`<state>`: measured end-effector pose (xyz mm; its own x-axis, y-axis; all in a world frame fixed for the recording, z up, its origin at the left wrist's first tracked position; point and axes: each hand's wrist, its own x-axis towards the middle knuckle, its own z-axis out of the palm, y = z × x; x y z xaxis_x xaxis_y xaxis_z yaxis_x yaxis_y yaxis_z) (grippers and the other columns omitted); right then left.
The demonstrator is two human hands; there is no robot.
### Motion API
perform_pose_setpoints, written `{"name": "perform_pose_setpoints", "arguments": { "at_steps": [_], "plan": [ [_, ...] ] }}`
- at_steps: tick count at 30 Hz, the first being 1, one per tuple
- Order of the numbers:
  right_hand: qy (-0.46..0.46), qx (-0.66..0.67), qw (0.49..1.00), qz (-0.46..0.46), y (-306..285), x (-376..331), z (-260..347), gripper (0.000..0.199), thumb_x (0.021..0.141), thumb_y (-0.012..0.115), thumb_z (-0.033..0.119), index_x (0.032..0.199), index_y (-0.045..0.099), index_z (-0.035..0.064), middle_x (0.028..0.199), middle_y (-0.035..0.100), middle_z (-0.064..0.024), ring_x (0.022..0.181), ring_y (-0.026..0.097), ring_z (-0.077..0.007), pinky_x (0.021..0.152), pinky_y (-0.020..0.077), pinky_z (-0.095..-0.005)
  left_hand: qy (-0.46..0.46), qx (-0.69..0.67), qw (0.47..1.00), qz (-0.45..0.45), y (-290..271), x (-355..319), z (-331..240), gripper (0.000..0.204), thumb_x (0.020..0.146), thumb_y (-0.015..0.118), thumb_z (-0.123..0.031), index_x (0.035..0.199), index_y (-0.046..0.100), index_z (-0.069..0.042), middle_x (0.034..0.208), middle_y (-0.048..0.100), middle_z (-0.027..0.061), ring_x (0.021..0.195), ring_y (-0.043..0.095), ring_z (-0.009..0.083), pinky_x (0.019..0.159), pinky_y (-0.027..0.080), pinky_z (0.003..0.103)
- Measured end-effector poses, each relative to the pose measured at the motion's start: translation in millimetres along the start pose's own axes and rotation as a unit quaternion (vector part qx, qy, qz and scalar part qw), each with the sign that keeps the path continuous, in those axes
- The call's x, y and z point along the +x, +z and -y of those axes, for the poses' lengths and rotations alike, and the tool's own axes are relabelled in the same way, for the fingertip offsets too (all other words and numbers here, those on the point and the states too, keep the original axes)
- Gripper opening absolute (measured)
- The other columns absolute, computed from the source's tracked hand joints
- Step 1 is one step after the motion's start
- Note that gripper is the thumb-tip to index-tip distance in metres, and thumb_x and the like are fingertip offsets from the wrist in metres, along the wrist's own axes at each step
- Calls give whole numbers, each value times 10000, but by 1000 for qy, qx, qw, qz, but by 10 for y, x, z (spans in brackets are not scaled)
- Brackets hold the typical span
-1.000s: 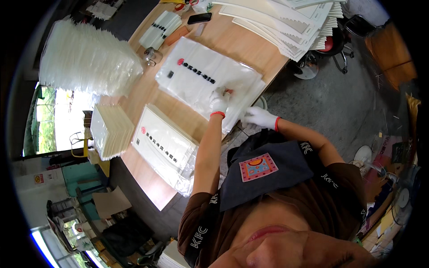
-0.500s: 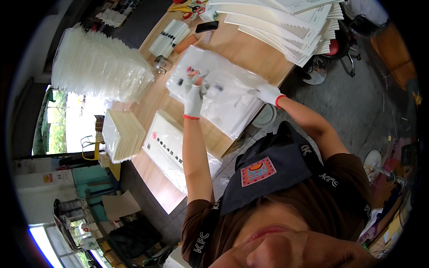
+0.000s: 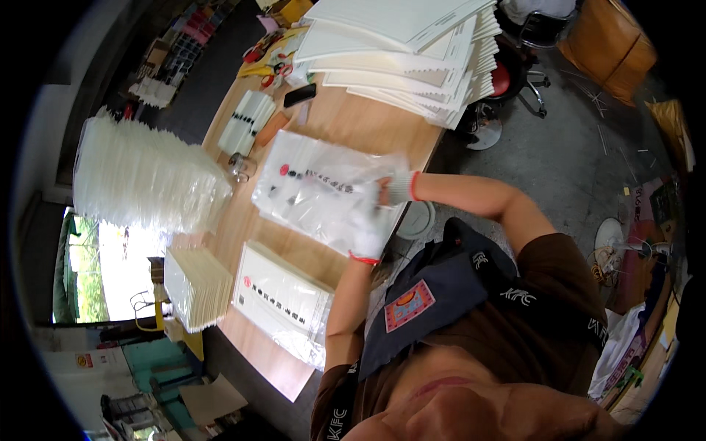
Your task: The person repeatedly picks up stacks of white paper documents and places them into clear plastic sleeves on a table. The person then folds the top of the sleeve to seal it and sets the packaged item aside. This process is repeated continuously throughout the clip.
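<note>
Both my hands wear white gloves with red cuffs and meet over the near right end of a stack of clear plastic bags [image 3: 309,220] on the wooden table. My left hand [image 3: 366,224] lies on the top bag, its fingers smeared by motion. Close beside it, my right hand [image 3: 397,189] has its bare fingertips curled in at the bag's right end; what they grip, if anything, is hidden. Through the wrinkled plastic of the top bag show a red emblem and dark print, on what looks like a white sheet.
A pile of packed printed white booklets [image 3: 283,294] lies nearer on the table [image 3: 268,360]. Tall white stacks [image 3: 147,184] stand at the left, fanned white sheets [image 3: 397,44] at the far end. A phone [image 3: 299,94], glass jar [image 3: 241,165] and stool [image 3: 507,77] are also around.
My left hand has moved right and nearer, off the emblem, to meet my right hand. My right hand has turned inward. The dark print shows more clearly. The whole view has shifted.
</note>
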<state>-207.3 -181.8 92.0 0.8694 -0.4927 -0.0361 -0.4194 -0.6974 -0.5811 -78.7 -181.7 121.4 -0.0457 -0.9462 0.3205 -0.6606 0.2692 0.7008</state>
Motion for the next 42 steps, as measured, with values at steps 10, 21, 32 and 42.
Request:
{"name": "perform_pose_setpoints", "arguments": {
  "at_steps": [10, 21, 32, 42],
  "plan": [
    [2, -416, 855, -310, -2755, -91, -1206, 300, 851, 511, 302, 1056, 587, 96, 1046, 628, -50, 941, 600, -232, 796, 486, -355, -97, -328, 940, 5, -242, 752, 353, 215, 949, 491, -117, 1136, 517, -14, 1165, 575, 107, 651, 517, 90, 604, 447, 207],
    [-243, -475, 790, -301, -2415, -80, -225, 152, 756, 559, 266, 853, 555, 149, 662, 509, 8, 636, 566, -163, 526, 457, -296, -226, -609, 759, 54, -306, 1706, -4, 329, 905, 525, -246, 1132, 516, -8, 1050, 613, 118, 727, 619, 167, 690, 516, 292],
    [-47, 415, 859, -295, -1902, -312, -685, 557, 889, 587, 345, 1339, 430, 57, 1369, 446, -160, 1254, 440, -249, 1016, 371, -318, -40, -146, 983, 101, -1192, 1199, -398, 330, 812, 497, -61, 1123, 540, 38, 934, 645, 134, 811, 636, 200, 744, 522, 319],
    [82, -112, 919, -370, -1208, -195, -622, 291, 868, 566, 338, 817, 591, 53, 738, 575, -128, 659, 589, -301, 596, 457, -399, -102, -447, 888, 29, -499, 502, 155, 632, 889, 564, -196, 1443, 277, -92, 1447, 377, 61, 710, 524, 81, 627, 469, 254]
  ]
}}
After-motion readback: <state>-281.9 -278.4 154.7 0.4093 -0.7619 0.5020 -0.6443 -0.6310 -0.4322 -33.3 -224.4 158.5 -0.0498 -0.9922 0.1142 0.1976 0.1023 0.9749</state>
